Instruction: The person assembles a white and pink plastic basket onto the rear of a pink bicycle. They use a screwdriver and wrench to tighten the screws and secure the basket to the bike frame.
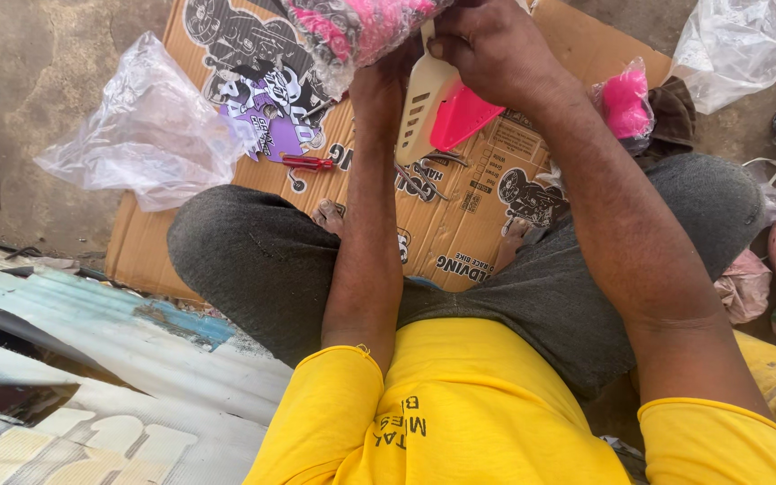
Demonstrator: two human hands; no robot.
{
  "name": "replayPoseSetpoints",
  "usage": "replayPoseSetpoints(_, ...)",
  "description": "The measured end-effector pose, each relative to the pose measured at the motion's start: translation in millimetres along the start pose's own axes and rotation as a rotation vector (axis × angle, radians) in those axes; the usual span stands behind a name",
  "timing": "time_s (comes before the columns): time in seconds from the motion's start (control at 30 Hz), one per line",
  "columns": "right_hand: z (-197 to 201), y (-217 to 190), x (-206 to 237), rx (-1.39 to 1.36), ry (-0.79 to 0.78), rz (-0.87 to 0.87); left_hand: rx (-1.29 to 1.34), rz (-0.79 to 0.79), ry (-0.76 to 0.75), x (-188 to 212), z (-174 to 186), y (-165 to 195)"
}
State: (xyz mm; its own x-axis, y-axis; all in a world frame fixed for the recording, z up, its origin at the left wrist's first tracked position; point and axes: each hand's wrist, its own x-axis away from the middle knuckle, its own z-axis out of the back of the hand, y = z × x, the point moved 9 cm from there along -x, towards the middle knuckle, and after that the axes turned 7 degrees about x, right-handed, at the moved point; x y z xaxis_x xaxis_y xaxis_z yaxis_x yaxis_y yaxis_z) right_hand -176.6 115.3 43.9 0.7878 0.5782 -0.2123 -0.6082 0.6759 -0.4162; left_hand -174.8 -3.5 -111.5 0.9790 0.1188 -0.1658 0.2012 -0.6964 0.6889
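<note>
Right hand clamped over top edge of cream plastic guard with pink plastic piece tucked against it, both held up above printed cardboard sheet spread on ground. Left hand mostly hidden behind guard and pink bagged bundle, touching guard's back side, grip impossible to tell. Red-handled tool lying on cardboard left of left forearm, crumpled clear plastic bag on ground beside cardboard's left edge.
</note>
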Motion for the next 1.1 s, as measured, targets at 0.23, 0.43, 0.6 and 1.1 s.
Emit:
replayPoseSetpoints(0.23,-1,5,1,-0.077,0.022,-0.172,-0.851,0.182,-0.108,17,1,9)
replayPoseSetpoints(0.43,-9,16,-5,-0.201,0.011,-0.317,-0.605,0.157,-0.032,17,-2,7)
replayPoseSetpoints(0.6,-14,29,-2,-0.34,-0.013,-0.515,-0.884,0.066,0.026,21,7,5)
replayPoseSetpoints(1.1,-35,42,-13,-0.06,-0.092,-0.459,-0.029,0.152,0.248,12,22,2)
